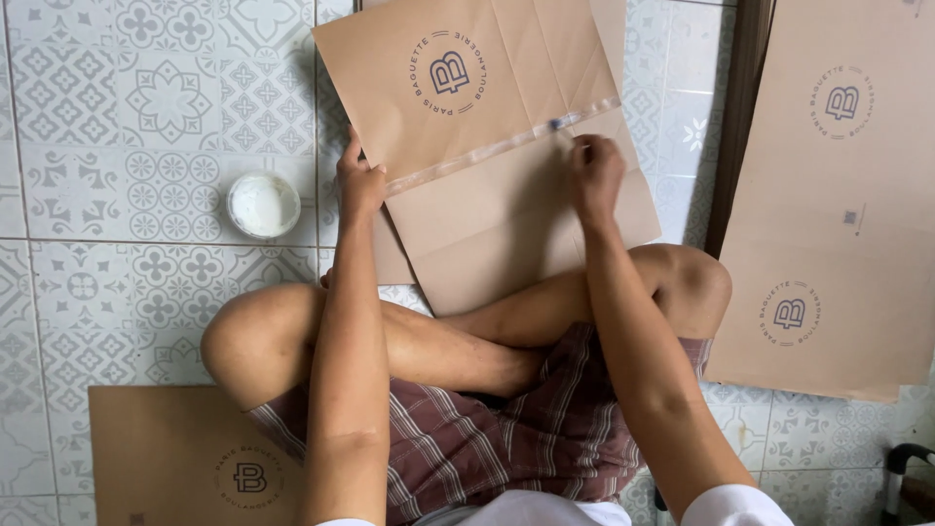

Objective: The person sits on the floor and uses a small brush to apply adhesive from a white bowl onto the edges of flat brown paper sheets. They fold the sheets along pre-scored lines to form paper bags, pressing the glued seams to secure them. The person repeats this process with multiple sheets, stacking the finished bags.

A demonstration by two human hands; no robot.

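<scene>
A flat brown paper bag sheet [487, 88] with a round printed emblem lies on the tiled floor in front of my crossed legs. A glossy wet strip of glue [487, 151] runs across it along a fold. My left hand [358, 183] presses down on the sheet's left edge. My right hand [594, 173] is closed on a small brush [560, 127] whose tip touches the right end of the glue strip.
A small round white tub of glue [263, 205] stands on the patterned tiles [117, 117] to the left. A stack of brown printed sheets [838, 195] lies on the right, another brown sheet [185, 458] at the lower left. A dark handle [906, 458] shows at the bottom right corner.
</scene>
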